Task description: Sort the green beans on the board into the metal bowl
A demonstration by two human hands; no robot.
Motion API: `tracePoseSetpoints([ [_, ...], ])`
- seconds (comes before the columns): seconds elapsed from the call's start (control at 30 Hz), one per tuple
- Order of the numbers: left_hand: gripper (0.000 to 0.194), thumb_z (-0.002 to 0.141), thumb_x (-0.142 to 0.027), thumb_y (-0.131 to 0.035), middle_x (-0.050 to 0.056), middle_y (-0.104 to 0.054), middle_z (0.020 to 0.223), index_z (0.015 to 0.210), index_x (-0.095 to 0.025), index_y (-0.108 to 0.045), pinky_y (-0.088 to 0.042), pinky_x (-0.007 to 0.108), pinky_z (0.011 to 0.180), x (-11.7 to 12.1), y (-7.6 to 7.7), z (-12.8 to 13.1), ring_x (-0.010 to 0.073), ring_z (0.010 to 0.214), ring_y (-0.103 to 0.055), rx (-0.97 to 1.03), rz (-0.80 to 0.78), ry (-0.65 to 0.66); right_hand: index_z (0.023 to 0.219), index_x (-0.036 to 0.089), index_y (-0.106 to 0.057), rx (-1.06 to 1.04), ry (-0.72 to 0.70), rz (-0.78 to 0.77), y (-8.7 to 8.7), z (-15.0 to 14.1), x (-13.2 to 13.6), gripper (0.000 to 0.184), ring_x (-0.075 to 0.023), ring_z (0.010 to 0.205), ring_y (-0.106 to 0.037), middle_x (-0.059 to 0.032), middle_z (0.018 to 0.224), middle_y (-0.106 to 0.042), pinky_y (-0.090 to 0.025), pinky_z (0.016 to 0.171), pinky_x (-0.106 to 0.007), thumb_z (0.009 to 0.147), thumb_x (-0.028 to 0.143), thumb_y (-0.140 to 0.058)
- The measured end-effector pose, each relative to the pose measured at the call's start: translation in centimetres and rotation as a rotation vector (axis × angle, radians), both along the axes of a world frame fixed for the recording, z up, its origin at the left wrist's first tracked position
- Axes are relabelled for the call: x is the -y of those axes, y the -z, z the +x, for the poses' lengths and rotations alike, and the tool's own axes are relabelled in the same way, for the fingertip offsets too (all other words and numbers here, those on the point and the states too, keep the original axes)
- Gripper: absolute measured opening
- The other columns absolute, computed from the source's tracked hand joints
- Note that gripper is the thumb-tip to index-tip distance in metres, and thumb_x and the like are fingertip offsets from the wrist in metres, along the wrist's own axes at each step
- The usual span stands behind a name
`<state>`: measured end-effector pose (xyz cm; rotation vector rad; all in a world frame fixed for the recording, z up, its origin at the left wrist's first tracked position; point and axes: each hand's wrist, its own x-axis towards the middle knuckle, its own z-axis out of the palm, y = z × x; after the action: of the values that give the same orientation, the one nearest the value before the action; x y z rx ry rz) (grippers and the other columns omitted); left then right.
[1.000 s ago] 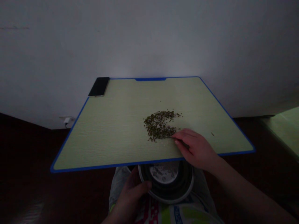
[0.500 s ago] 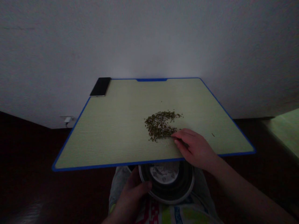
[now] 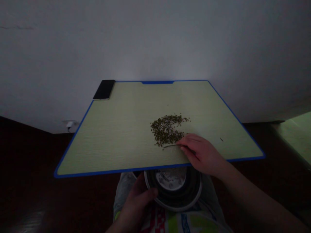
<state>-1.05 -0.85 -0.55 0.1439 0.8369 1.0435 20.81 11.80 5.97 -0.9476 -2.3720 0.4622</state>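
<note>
Small greenish-brown grains (image 3: 163, 127) lie spread in a loose C-shaped patch on the pale tabletop (image 3: 116, 136). My right hand (image 3: 198, 150) is closed at the patch's lower right, pinching a thin dark stick (image 3: 170, 145). The stick points left, low over the tabletop along the patch's near edge. Below the table's front edge, my left hand (image 3: 141, 198) grips the left rim of a round bowl (image 3: 177, 204), its thumb over the rim. The bowl rests at my lap; its far side is hidden under the table. Something pale and patterned shows in its bottom.
A dark phone or tablet (image 3: 104, 90) lies at the table's far left corner. A small dark sliver (image 3: 221, 139) lies right of my right hand. The table has a blue edge and stands against a wall (image 3: 155, 42). A white plug (image 3: 70, 124) sits in the wall at left.
The thin stick now shows clearly, stretching left from my right fingertips below the patch; before, it was barely visible. My left hand and the bowl have stayed in place.
</note>
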Motion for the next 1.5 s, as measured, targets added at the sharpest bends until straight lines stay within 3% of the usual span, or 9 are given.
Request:
tracePoseSetpoints([
  [0.77, 0.063, 0.068, -0.01, -0.077, 0.014, -0.071, 0.125, 0.127, -0.021, -0.058, -0.048, 0.046, 0.102, 0.1, 0.2, 0.0, 0.0343, 0.117, -0.064, -0.001, 0.027, 0.006, 0.103, 0.017, -0.061, -0.012, -0.039, 0.019, 0.3, -0.1, 1.0, 0.016, -0.0195, 0.088, -0.061, -0.0083, 0.092, -0.069, -0.053, 0.081, -0.036, 0.092, 0.014, -0.05],
  [1.5, 0.067, 0.069, -0.007, -0.076, 0.014, -0.075, 0.117, 0.131, -0.02, -0.054, -0.048, 0.045, 0.101, 0.1, 0.5, 0.1, 0.0327, 0.113, -0.067, 0.023, 0.035, -0.014, 0.103, 0.015, -0.062, 0.008, 0.112, 0.081, 0.7, -0.6, 1.6, 0.018, -0.0193, 0.086, -0.063, -0.0087, 0.091, -0.069, -0.054, 0.078, -0.034, 0.091, 0.012, -0.05],
])
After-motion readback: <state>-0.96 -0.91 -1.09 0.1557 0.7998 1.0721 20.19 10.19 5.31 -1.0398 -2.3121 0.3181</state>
